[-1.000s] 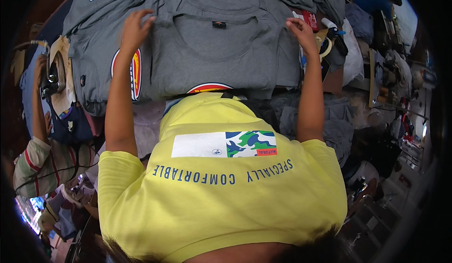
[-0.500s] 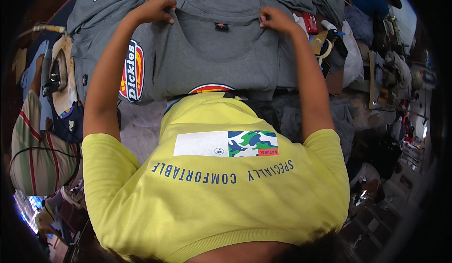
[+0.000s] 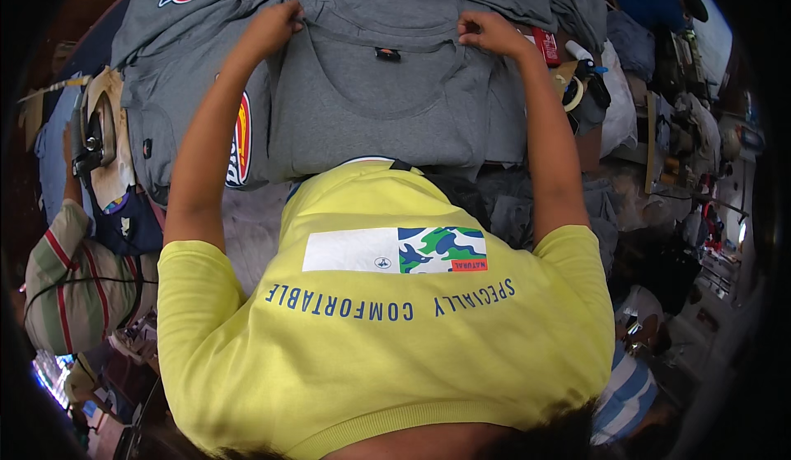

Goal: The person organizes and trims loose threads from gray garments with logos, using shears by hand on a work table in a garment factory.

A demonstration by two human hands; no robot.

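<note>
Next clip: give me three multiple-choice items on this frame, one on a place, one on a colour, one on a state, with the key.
1. Where do both hands rest on the grey T-shirt?
A. at its bottom hem
B. at the collar, one on each side
C. on the sleeves' ends

2. What colour is the shirt the person wears?
A. yellow
B. red
C. white

3. How does the grey T-shirt lie?
A. rolled in a ball
B. hung on a hanger
C. spread flat on a pile of grey garments

Key: 1 B, the left hand and right hand grip the grey T-shirt beside its neck opening. 2 A, the worn shirt is yellow with dark blue print. 3 C, it lies flat on other grey garments.
</note>
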